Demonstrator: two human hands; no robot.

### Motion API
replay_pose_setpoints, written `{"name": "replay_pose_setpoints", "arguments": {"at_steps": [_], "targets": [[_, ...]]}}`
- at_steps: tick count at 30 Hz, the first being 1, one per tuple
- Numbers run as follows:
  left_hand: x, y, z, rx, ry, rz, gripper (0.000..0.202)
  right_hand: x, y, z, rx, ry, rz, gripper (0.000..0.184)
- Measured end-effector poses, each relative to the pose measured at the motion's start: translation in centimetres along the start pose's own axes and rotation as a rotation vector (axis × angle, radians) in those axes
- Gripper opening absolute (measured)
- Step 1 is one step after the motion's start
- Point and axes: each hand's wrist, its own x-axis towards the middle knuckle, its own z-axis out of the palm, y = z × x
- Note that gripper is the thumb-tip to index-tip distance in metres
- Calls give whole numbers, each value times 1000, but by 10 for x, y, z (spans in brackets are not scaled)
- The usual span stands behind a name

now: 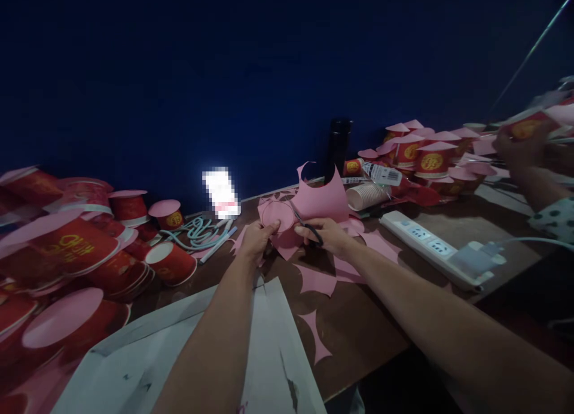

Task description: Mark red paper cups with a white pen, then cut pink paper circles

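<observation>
My left hand (256, 242) pinches the lower left edge of a piece of pink paper (278, 215), its thumb on top. A round outline shows on that paper. In my right hand (329, 236) is a pair of scissors (313, 230) with dark handles, the fingers closed round them. The blades lie at the right edge of the round shape; how far apart they are, I cannot make out. Behind the scissors stands a larger pink sheet (323, 200) with curved cut-outs. Pink offcuts (315, 279) lie on the brown table (354, 324) below my hands.
Red paper cups (173, 263) with pink discs crowd the left. More topped cups (433, 159) stand at the back right. A power strip (426, 247), a dark bottle (338, 145), a coiled cable (197, 232), a lit screen (220, 192) and white cardboard (273, 348) surround the work. Another person's hand (522, 145) holds a cup.
</observation>
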Motion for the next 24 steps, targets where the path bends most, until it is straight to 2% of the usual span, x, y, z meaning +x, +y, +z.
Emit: {"name": "replay_pose_setpoints", "arguments": {"at_steps": [3, 24], "targets": [[1, -1, -1, 23, -55, 7, 37, 0, -1, 1, 11, 10, 8, 47], [2, -3, -3, 112, -9, -5, 39, 3, 6, -1, 23, -5, -15, 40]]}}
